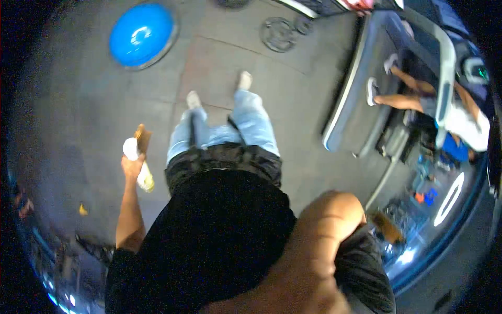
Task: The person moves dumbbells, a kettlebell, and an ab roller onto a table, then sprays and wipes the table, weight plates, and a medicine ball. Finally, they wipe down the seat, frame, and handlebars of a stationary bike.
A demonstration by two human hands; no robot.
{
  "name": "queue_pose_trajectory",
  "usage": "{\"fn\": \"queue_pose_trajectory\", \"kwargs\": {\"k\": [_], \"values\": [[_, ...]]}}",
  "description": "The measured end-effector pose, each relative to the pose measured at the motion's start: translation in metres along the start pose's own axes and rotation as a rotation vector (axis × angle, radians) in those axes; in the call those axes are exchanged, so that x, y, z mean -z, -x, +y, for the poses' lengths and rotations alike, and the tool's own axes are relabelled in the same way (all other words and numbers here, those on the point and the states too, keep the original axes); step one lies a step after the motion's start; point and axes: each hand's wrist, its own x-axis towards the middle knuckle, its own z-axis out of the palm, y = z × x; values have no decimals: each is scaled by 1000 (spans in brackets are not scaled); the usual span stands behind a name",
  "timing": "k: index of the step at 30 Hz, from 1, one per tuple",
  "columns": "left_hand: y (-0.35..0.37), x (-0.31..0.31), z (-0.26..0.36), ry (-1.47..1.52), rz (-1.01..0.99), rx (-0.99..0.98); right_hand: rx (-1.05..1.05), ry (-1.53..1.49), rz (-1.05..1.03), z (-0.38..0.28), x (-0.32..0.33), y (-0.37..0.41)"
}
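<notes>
My left hand (133, 165), out to the left at the end of a lowered arm, is closed. A white, bottle-like thing with a yellowish end (146, 179) shows below the fingers, and a white rounded part (130, 148) above them. Beside that, a brown flat piece (143, 140) sticks up from the same grip. Blur hides their exact kind. My right arm (327, 230) is bent, its elbow forward and its forearm folding back toward the camera. The right hand lies outside the picture's lower edge.
A blue balance dome (141, 34) rests on the grey floor mats at upper left. Weight plates (278, 34) lie ahead. At right, a person in a white top (468, 125) is on a treadmill (348, 86). A small yellow thing (83, 210) lies on the left floor.
</notes>
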Motion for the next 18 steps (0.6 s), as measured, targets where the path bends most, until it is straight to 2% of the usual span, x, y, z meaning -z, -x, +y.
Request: {"fn": "queue_pose_trajectory", "kwargs": {"k": [1, 2, 3, 5, 6, 7, 9, 10, 12, 13, 14, 16, 17, 18], "values": [[-8, -3, -15, 92, 87, -180, -28, 11, 7, 14, 1, -9], [-3, 11, 30, -76, -7, -128, -59, 30, 27, 17, 6, -16], [-14, 2, 22, -93, 5, -165, -82, 32, 43, 17, 18, -22], [-20, -4, 0, -227, -192, -146, -101, 48, 33, 4, 35, -34], [-29, -20, -38, -455, -142, -188, -101, 61, 34, -12, 48, -38], [-20, -29, -49, -286, -61, -184, -107, 82, 43, -34, 65, -41], [-8, -50, -65, -231, -89, -15, -144, 110, 20, -66, 92, -55], [14, -30, -3, -11, 34, 71, -184, 127, -3, -78, 104, -63], [42, -33, 21, -4, 149, 296, -250, 151, -25, -100, 133, -81], [63, -38, 25, 87, 127, 374, -271, 172, -52, -104, 142, -86], [80, -45, 30, 64, 90, 330, -300, 179, -91, -107, 154, -95], [109, -86, 7, 145, 277, 394, -370, 191, -167, -109, 176, -113], [125, -86, 17, 132, 290, 524, -423, 217, -185, -103, 183, -123], [140, -90, 23, 271, 302, 596, -482, 258, -209, -95, 191, -137]]}}
